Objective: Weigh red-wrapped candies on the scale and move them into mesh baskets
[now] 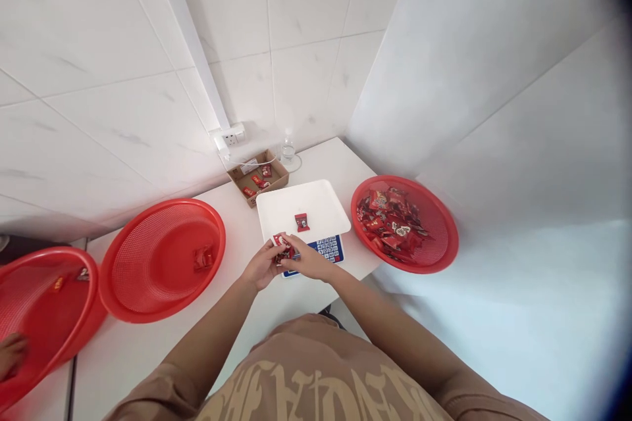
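Note:
My left hand (263, 266) and my right hand (309, 259) are together over the near edge of a digital scale, both closed on small red wrapped packets (282, 247). How many packets they hold I cannot tell. Just beyond my fingers, a single dark red packet (301, 222) lies on the scale's white pan (276, 207). My hands partly cover the blue keypad (328, 248). To the right, a red plastic basket (447, 237) holds a heap of similar red packets (395, 223).
Left of the scale stands a red basket (116, 276) with a red packet (202, 258) inside. Farther left, another person's hand (12, 352) reaches into a second basket (93, 289). A cardboard box (239, 191), a clear bottle (288, 150) and a wall socket (232, 137) are at the back.

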A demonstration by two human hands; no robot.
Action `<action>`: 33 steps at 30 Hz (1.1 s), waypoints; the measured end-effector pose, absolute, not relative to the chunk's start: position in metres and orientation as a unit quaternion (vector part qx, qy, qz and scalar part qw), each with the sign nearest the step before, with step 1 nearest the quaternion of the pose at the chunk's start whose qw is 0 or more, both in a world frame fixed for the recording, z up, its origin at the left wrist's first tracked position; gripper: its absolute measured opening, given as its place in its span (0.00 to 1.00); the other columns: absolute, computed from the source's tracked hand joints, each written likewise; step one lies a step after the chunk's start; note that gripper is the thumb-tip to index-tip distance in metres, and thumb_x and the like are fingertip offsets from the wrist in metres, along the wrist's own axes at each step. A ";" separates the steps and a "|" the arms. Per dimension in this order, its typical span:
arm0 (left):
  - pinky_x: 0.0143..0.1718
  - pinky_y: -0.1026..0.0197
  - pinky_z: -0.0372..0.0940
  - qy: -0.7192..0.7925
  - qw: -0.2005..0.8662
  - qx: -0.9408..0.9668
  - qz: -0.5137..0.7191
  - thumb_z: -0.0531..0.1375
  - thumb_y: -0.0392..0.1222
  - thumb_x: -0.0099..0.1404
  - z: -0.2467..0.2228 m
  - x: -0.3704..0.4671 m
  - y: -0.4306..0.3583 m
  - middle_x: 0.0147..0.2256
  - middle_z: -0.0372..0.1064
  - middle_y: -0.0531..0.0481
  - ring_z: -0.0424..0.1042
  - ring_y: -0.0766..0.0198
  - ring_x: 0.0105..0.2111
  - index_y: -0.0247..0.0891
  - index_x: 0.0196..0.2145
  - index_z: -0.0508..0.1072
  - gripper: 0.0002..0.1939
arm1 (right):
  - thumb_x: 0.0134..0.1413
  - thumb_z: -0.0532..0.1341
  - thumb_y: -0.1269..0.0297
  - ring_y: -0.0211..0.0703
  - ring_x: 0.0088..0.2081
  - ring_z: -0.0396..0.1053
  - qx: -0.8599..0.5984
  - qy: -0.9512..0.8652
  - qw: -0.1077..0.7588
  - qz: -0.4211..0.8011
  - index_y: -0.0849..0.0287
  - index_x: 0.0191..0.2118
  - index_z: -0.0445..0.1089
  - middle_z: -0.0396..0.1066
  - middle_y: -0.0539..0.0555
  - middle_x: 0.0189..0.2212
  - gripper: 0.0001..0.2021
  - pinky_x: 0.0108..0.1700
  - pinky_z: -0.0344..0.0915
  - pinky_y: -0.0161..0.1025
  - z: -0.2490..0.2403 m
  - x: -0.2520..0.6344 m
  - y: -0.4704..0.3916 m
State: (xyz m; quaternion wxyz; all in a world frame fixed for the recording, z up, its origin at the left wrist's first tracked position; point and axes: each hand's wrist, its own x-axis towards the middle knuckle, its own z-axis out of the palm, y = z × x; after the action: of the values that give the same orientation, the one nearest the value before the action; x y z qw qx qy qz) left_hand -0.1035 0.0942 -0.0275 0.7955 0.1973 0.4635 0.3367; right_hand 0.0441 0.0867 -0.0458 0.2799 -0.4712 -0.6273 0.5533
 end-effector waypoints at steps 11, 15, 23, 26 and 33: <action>0.36 0.63 0.72 0.547 0.571 -0.021 0.612 0.55 0.33 0.61 -0.016 -0.228 0.116 0.31 0.70 0.50 0.72 0.69 0.31 0.37 0.33 0.68 0.04 | 0.54 0.56 0.66 0.57 0.61 0.48 -0.650 -0.701 0.126 0.265 0.56 0.56 0.62 0.52 0.62 0.60 0.22 0.57 0.53 0.52 -0.074 0.066 0.134; 0.37 0.62 0.72 0.577 0.531 -0.050 0.619 0.49 0.41 0.66 -0.014 -0.259 0.114 0.35 0.67 0.47 0.72 0.66 0.36 0.39 0.38 0.65 0.07 | 0.54 0.54 0.70 0.57 0.57 0.54 -0.651 -0.723 0.067 0.221 0.55 0.56 0.62 0.54 0.63 0.58 0.22 0.51 0.58 0.49 -0.087 0.073 0.140; 0.39 0.59 0.70 0.586 0.638 0.028 0.499 0.57 0.32 0.60 -0.024 -0.204 0.102 0.39 0.70 0.41 0.73 0.61 0.38 0.35 0.38 0.69 0.07 | 0.49 0.54 0.78 0.39 0.37 0.66 -0.668 -0.655 0.165 0.311 0.60 0.41 0.69 0.65 0.57 0.41 0.14 0.45 0.60 0.38 -0.089 0.070 0.146; 0.40 0.57 0.70 0.561 0.708 0.126 0.410 0.61 0.35 0.58 -0.028 -0.169 0.097 0.41 0.71 0.42 0.74 0.60 0.38 0.37 0.41 0.69 0.12 | 0.48 0.57 0.77 0.37 0.37 0.67 -0.662 -0.649 0.185 0.326 0.59 0.39 0.70 0.68 0.54 0.40 0.12 0.44 0.62 0.36 -0.083 0.060 0.142; 0.37 0.64 0.71 0.503 0.756 0.185 0.375 0.58 0.33 0.61 -0.023 -0.133 0.101 0.38 0.73 0.45 0.75 0.66 0.33 0.37 0.42 0.70 0.10 | 0.45 0.61 0.73 0.41 0.42 0.69 -0.496 -0.684 0.279 0.456 0.51 0.48 0.68 0.70 0.51 0.46 0.22 0.48 0.65 0.41 -0.042 0.024 0.106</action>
State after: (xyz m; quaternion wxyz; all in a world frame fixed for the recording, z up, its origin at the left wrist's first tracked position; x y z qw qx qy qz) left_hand -0.1333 0.1013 -0.0233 0.7560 0.1847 0.5033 0.3755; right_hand 0.0242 0.1055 -0.0417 0.2790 -0.4958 -0.6844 0.4560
